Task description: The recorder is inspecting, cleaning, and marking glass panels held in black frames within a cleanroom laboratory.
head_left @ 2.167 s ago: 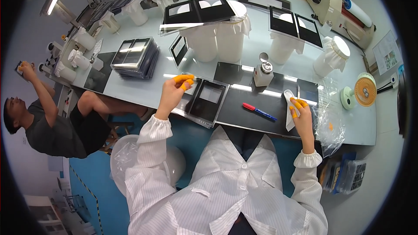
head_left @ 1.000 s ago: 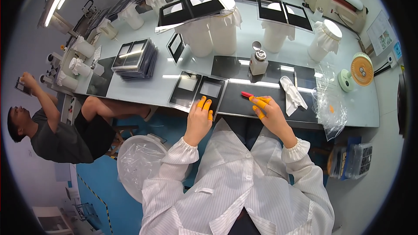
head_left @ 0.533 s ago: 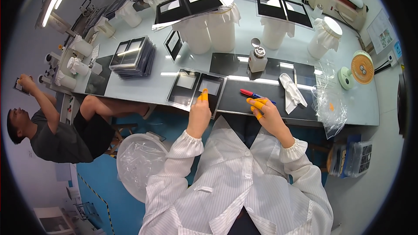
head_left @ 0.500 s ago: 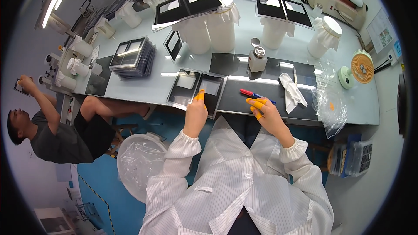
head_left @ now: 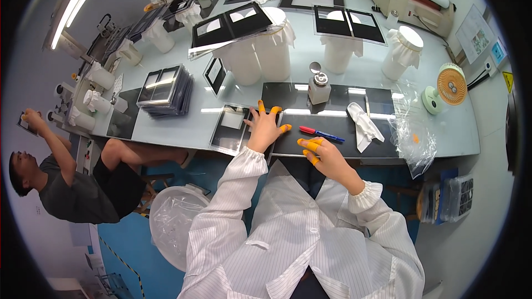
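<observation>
Left hand (head_left: 265, 128) flat on dark frame (head_left: 235, 128) at bench (head_left: 183, 127) edge, fingers spread, right hand (head_left: 327, 158) loosely curled, empty, near red-blue pen (head_left: 321, 133), white pots (head_left: 257, 58) cloth-covered, contents hidden

Left hand (head_left: 265, 127) splayed flat, right hand (head_left: 323, 156) curled.

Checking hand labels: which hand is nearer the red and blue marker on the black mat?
Right. The right hand sits just below the red and blue marker, fingertips close but not touching. The left hand lies spread out farther to its left, by the dark framed panel.
</observation>
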Demonstrator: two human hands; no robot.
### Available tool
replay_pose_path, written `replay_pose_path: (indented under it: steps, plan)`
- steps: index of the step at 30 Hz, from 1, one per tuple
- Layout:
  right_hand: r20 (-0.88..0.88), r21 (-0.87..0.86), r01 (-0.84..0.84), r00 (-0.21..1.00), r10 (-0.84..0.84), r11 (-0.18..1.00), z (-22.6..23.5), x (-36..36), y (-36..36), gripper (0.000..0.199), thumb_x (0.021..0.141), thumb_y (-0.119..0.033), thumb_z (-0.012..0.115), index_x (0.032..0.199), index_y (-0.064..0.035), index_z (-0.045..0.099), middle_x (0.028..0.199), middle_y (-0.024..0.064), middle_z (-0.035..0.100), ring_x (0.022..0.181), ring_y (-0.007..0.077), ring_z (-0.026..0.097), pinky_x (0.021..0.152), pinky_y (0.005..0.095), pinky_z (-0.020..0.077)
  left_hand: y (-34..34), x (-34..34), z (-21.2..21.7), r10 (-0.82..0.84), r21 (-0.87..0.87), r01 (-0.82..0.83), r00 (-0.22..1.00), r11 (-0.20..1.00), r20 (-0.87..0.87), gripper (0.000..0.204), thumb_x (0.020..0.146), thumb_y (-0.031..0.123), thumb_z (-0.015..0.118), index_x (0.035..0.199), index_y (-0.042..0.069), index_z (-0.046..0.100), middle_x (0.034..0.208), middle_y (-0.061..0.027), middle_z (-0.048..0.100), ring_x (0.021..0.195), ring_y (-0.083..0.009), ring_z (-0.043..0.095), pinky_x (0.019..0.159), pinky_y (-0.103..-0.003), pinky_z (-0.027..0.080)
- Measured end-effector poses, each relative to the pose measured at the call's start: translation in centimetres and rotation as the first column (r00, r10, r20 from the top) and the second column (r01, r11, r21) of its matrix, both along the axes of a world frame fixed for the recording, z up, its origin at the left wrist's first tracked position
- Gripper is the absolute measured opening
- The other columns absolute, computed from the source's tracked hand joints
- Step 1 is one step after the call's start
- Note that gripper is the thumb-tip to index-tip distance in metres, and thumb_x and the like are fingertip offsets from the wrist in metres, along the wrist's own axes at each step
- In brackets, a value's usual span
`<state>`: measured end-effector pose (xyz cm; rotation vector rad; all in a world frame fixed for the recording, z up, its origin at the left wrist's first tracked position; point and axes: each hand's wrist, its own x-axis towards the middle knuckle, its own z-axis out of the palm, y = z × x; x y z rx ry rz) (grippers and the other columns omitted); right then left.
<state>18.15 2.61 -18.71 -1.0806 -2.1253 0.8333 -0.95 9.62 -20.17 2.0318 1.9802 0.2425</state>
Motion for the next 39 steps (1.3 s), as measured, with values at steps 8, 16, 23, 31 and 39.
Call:
replay_pose_path:
  steps: [8,16,23,31,39]
  plan:
    - [0.013,-0.024,0.041,0.999,-0.041,0.999,-0.2,0.9,-0.6,0.029,0.074,0.0,0.056,0.102,-0.0052,0.056,0.095,0.0112,0.056,0.09,0.0264,0.051,0.08,0.031,0.041,-0.6,-1.1,1.1,-0.034,0.194,0.005,0.989,0.981,0.146,0.036,0.069,0.025,0.064,0.099,0.009,0.051,0.123,-0.0278,0.026,0.113,-0.0466,0.027,0.078,-0.063,0.03]
    - [-0.162,0.055,0.064,0.985,-0.054,0.996,3.9,1.3,-0.6,0.036,0.07,0.005,0.057,0.104,-0.0064,0.054,0.097,0.0129,0.054,0.09,0.0279,0.05,0.076,0.0302,0.0433,-7.7,-5.1,12.3,-0.155,0.587,-0.433,0.699,0.685,0.698,0.026,0.079,0.001,0.049,0.105,-0.003,0.052,0.097,-0.0115,0.058,0.086,-0.0164,0.057,0.074,-0.024,0.046]
    - [-0.021,0.45,0.147,0.988,-0.154,0.881,10.4,0.7,-2.3,0.05,0.06,0.001,0.065,0.108,-0.007,0.051,0.099,0.0103,0.052,0.097,0.0299,0.046,0.083,0.0357,0.0391,-10.8,-0.4,9.3,-0.141,0.122,-0.242,-0.061,0.962,0.988,0.028,0.082,0.008,0.048,0.109,-0.001,0.046,0.095,-0.0147,0.057,0.083,-0.021,0.058,0.062,-0.03,0.053]
    - [0.114,-0.265,0.16,0.984,-0.134,0.951,6.6,3.6,-3.0,0.049,0.072,-0.011,0.063,0.118,-0.0113,0.045,0.061,0.0086,0.054,0.05,0.0151,0.047,0.054,0.0235,0.0403,-12.3,3.1,3.5,0.317,-0.274,0.16,-0.492,0.948,0.811,0.029,0.084,0.016,0.047,0.108,0.001,0.045,0.095,-0.0075,0.055,0.084,-0.0152,0.057,0.076,-0.039,0.049]
    - [0.028,-0.307,0.173,0.985,-0.173,0.936,6.2,3.4,-3.5,0.051,0.069,-0.007,0.065,0.116,-0.0081,0.047,0.064,0.0062,0.054,0.055,0.0128,0.052,0.061,0.0201,0.0441,-13.4,3.6,2.5,0.582,-0.392,0.432,-0.553,0.812,0.596,0.031,0.084,0.016,0.047,0.111,0.002,0.042,0.092,-0.0088,0.056,0.085,-0.0181,0.057,0.083,-0.037,0.045]
